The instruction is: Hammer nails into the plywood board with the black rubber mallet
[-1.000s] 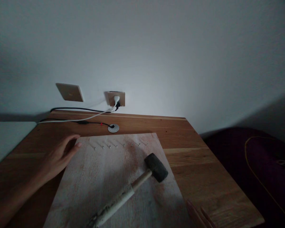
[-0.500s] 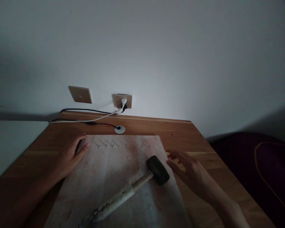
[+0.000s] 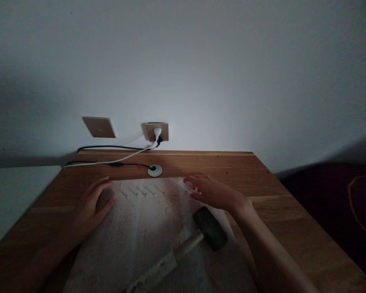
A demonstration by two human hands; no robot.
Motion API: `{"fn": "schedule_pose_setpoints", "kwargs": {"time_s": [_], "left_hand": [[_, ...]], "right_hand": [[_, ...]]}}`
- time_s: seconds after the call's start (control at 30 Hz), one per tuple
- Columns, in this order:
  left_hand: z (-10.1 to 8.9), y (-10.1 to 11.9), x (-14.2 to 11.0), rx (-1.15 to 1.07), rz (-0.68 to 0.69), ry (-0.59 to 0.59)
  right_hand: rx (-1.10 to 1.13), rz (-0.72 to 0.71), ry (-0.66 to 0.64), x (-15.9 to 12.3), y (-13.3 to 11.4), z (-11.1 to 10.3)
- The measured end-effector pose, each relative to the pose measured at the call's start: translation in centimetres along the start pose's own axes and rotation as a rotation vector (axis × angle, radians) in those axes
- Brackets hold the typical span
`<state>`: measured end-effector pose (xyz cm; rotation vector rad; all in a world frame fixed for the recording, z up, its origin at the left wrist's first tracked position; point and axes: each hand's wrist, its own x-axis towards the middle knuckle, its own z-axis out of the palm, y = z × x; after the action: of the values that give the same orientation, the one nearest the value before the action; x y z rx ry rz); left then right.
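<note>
A pale wooden board (image 3: 140,232) lies on the table, with a row of several upright nails (image 3: 145,195) near its far edge. My left hand (image 3: 93,203) holds the board's far left corner, thumb on top and fingers along the edge. Over the far right corner, my right hand (image 3: 215,193) is open, its thumb apart from the curved fingers, close to the last nails. Whether it touches a nail is unclear. A mallet with a black head (image 3: 210,228) and worn light handle rests diagonally on the board, its handle end out of view.
Behind the board, a round cable grommet (image 3: 155,171) sits in the wooden table (image 3: 280,228). A white cable (image 3: 110,164) and black cables run to a wall socket (image 3: 166,132). A blank wall plate (image 3: 99,127) is to its left. Dark purple fabric (image 3: 326,211) is at right.
My right hand has moved left and away from me, from beside the board's right edge to over its far right corner. My left hand stays at its corner. The view has shifted slightly.
</note>
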<state>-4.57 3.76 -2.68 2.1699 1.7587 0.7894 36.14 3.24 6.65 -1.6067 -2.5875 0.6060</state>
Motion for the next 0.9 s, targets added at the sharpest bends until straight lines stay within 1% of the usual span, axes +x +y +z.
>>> {"fn": "schedule_pose_setpoints", "kwargs": {"time_s": [0.07, 0.1, 0.2, 0.23, 0.27, 0.33, 0.43, 0.53, 0.63, 0.77, 0.9], "left_hand": [[-0.4, 1.1, 0.6, 0.034, 0.086, -0.027], [-0.5, 1.9, 1.0, 0.047, 0.142, -0.074], [-1.0, 4.8, 2.4, 0.080, 0.322, -0.337], [-1.1, 5.9, 2.9, 0.090, 0.361, -0.386], [-1.2, 6.9, 3.5, 0.098, 0.383, -0.411], [-1.5, 8.8, 4.5, 0.129, 0.385, -0.429], [-1.8, 10.5, 5.5, 0.140, 0.425, -0.462], [-1.9, 10.5, 5.9, 0.161, 0.443, -0.448], [-1.6, 9.5, 5.7, 0.180, 0.426, -0.443], [-1.5, 8.4, 5.6, 0.213, 0.394, -0.528], [-2.2, 8.4, 5.7, 0.267, 0.395, -0.579]], "right_hand": [[-0.046, -0.006, 0.006, 0.1, 0.0, 0.3], [-0.063, -0.008, 0.011, 0.1, 0.0, 0.5], [-0.100, -0.021, 0.022, 0.1, 0.2, 0.7], [-0.112, -0.023, 0.025, 0.1, 0.3, 0.8], [-0.126, -0.021, 0.031, 0.1, 0.3, 0.9], [-0.160, -0.010, 0.044, 0.0, 0.4, 1.2], [-0.212, 0.009, 0.051, -0.1, 0.3, 1.8], [-0.259, 0.025, 0.042, -0.3, 0.1, 2.2], [-0.294, 0.022, 0.027, -0.4, -0.3, 1.9], [-0.310, 0.026, 0.021, -0.6, -0.8, 1.4], [-0.306, 0.033, 0.053, -0.8, -1.0, 1.4]]}}
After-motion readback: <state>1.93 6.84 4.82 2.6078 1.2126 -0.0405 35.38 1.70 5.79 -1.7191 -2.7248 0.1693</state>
